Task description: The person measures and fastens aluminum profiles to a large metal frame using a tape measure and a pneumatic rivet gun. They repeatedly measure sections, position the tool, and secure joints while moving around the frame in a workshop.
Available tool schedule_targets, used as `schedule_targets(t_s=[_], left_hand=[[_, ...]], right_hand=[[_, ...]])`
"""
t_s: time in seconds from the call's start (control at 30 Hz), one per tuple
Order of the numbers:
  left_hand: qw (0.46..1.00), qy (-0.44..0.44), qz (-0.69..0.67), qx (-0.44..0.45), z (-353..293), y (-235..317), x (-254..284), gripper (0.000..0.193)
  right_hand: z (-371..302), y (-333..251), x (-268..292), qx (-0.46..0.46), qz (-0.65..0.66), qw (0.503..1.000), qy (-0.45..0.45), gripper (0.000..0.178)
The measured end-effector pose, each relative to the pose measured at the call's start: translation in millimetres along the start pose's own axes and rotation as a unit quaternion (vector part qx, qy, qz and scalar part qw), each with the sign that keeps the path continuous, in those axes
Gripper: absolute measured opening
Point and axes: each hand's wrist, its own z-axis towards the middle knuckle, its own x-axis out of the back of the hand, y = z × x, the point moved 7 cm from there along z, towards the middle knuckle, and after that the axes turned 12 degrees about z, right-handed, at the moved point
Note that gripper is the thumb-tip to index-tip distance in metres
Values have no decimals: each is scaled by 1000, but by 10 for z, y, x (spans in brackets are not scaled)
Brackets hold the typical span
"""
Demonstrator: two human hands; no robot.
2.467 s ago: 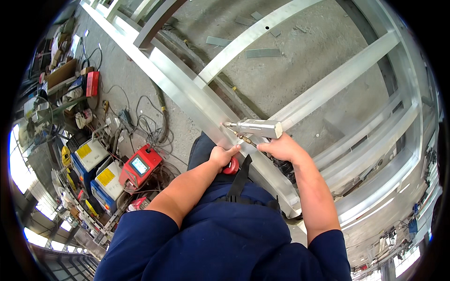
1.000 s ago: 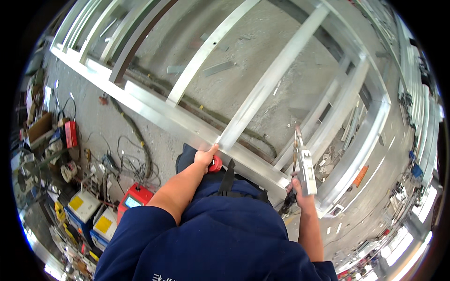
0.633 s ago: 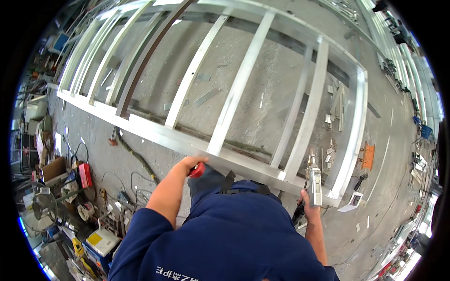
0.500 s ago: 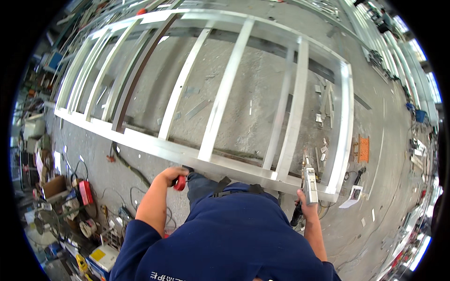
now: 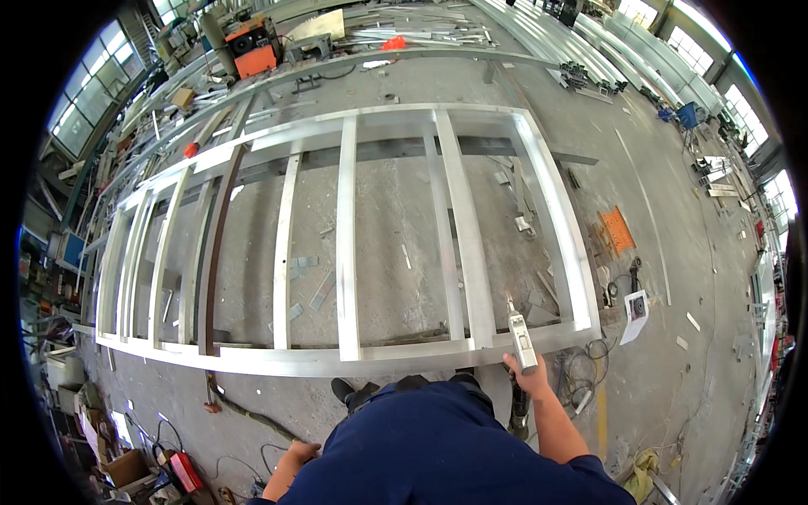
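A large ladder-like frame of silvery metal tube [image 5: 252, 360] lies before me, with several crossbars and one dark brown bar [image 5: 217, 244]. My right hand [image 5: 528, 376] is closed around a welding gun [image 5: 520, 337] with a grey boxy body, a dark handle and a thin copper-coloured tip. The gun points away from me over the frame's near rail, close to its right end. My left hand [image 5: 301, 452] hangs low beside my body, apart from the frame. Its fingers are small and partly hidden, so what they hold does not show.
An orange slotted piece [image 5: 618, 230] and a white sheet [image 5: 636, 316] lie on the floor right of the frame. Cables [image 5: 581, 370] coil near its right corner. A red box [image 5: 185, 471] stands at lower left. Long metal profiles [image 5: 555, 46] are stacked at the back.
My view has tilted up and shifted, showing more of the workshop's far side. My left hand has dropped back toward my side; the red rounded thing in it no longer shows. The right hand keeps the welding gun.
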Motion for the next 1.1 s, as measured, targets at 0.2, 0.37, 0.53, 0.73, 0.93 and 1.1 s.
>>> schedule_targets(t_s=[0.2, 0.37, 0.53, 0.73, 0.93, 1.1], left_hand=[[991, 60, -116, 26, -328, -10, 289, 45], [980, 34, -195, -24, -310, 305, 172, 34], [986, 16, -161, -24, -461, 561, -32, 46], [998, 3, 13, -55, -209, 114, -454, 48], [999, 25, 34, -10, -147, -258, -264, 46], [997, -1, -75, 7, 246, -512, 93, 47]], right_hand=[[-5, 176, -120, -16, 57, 998, -4, 35], [108, 311, -79, -26, 76, 997, -17, 31], [236, 270, -28, 5, 60, 998, -34, 34], [309, 181, -241, 26, 59, 995, -70, 36], [181, 44, -493, 24, 45, 996, -74, 33], [-55, -93, -992, 20, 9, 998, -64, 32]])
